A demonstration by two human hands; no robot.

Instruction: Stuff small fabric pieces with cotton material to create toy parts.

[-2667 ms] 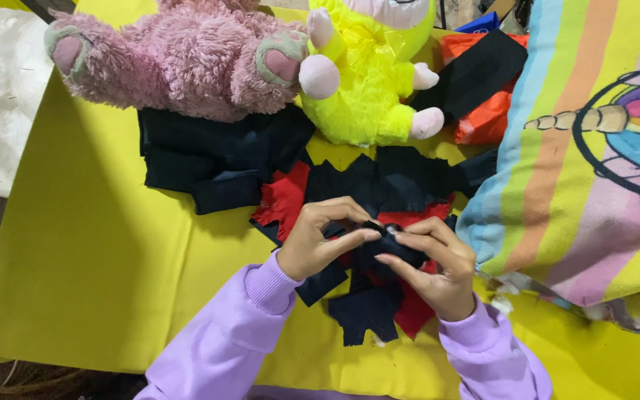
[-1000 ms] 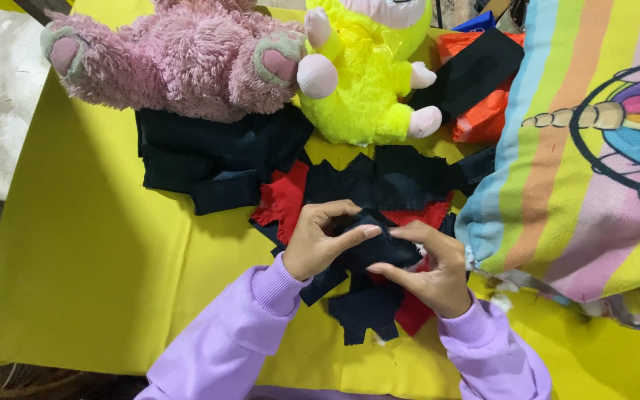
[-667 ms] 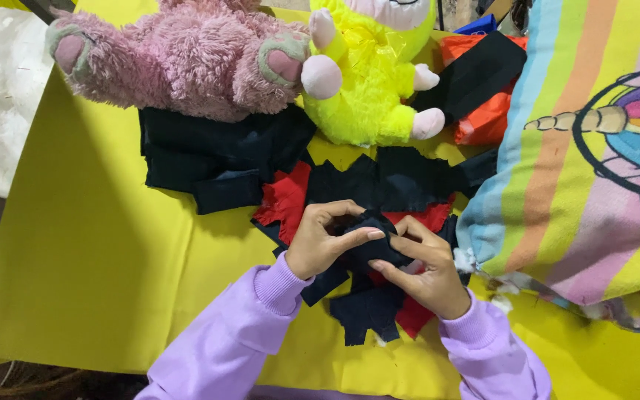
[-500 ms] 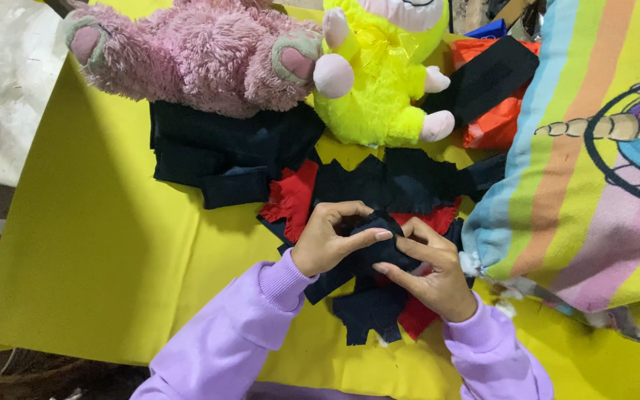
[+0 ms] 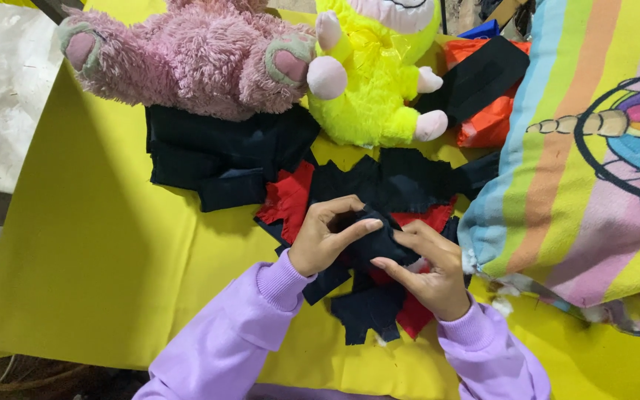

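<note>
My left hand (image 5: 323, 237) and my right hand (image 5: 427, 268), both in lilac sleeves, pinch a small dark navy cloth piece (image 5: 376, 238) between their fingertips. The piece is bunched up just above a heap of navy and red fabric scraps (image 5: 379, 311) lying on the yellow cloth (image 5: 105, 252). Red scraps (image 5: 287, 200) show under the navy ones on both sides of my hands.
A pink plush toy (image 5: 187, 59) and a bright yellow plush toy (image 5: 372, 74) lie at the far edge. Folded navy fabric (image 5: 216, 155) sits below the pink one. A striped pillow with a unicorn print (image 5: 594, 170) fills the right side. Orange and black cloth (image 5: 483, 89) lies behind.
My fingers have kept working the navy piece, folding it tighter between both hands. The view has shifted slightly; the toys and fabric have stayed where they were.
</note>
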